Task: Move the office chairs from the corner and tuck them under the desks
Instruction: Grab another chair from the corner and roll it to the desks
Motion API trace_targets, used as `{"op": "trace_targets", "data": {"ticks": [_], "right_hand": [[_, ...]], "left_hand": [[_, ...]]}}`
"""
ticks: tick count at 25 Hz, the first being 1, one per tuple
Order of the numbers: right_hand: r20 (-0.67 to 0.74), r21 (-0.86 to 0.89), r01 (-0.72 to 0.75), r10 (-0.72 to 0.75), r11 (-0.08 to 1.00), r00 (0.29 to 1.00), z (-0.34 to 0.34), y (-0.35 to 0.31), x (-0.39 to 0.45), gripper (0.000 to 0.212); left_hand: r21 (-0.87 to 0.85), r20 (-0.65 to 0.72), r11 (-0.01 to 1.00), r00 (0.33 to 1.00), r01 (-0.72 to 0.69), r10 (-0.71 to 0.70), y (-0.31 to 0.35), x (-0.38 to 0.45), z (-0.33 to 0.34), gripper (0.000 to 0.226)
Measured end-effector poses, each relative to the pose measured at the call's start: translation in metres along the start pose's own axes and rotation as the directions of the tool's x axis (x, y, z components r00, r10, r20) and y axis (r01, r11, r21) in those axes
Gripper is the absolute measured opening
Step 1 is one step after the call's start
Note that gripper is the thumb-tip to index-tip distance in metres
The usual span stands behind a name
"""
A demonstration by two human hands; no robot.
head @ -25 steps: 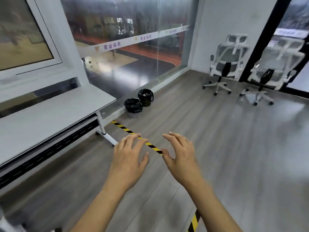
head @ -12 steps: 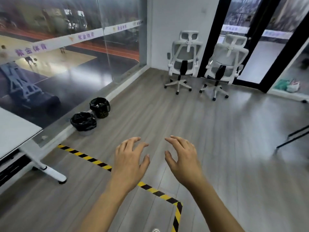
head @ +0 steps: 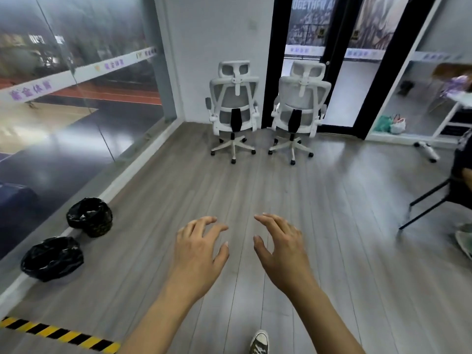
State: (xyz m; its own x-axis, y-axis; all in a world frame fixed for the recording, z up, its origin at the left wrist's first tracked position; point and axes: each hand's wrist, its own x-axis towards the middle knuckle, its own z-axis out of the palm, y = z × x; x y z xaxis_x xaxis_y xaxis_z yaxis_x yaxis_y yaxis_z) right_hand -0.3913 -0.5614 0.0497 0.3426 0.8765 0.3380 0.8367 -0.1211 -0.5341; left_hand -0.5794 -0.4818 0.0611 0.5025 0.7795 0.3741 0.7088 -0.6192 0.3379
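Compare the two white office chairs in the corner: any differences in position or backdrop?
The left chair stands against the white wall, nearer the glass partition; the right chair stands in front of the black-framed glass door. The right chair's base sits slightly nearer the camera than the left chair's. Both are white mesh-backed, with headrests, upright, backs toward the camera, untouched.

"TOGETHER A…" on dark poster (head: 310, 19), purple Chinese characters on window band (head: 30, 89)

Bare forearms, no sleeves; left hand (head: 198, 254), right hand (head: 282, 247); olive canvas sneaker (head: 260, 342) w/ white toe.
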Motion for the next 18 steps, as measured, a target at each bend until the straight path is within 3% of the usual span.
{"op": "trace_targets", "data": {"ticks": [8,18], "right_hand": [[-0.055,0.059,-0.032,0.035,0.998,0.998,0.025,0.117,0.255,0.038],[-0.005,0.036,0.095,-0.095,0.995,0.995,0.108,0.204,0.57,0.037]], "left_hand": [[-0.006,0.063,1.0,0.998,0.003,-0.003,-0.006,0.254,0.104,0.037],[0.002,0.029,0.998,0.998,0.055,-0.055,-0.1,0.536,0.206,0.038]]}}
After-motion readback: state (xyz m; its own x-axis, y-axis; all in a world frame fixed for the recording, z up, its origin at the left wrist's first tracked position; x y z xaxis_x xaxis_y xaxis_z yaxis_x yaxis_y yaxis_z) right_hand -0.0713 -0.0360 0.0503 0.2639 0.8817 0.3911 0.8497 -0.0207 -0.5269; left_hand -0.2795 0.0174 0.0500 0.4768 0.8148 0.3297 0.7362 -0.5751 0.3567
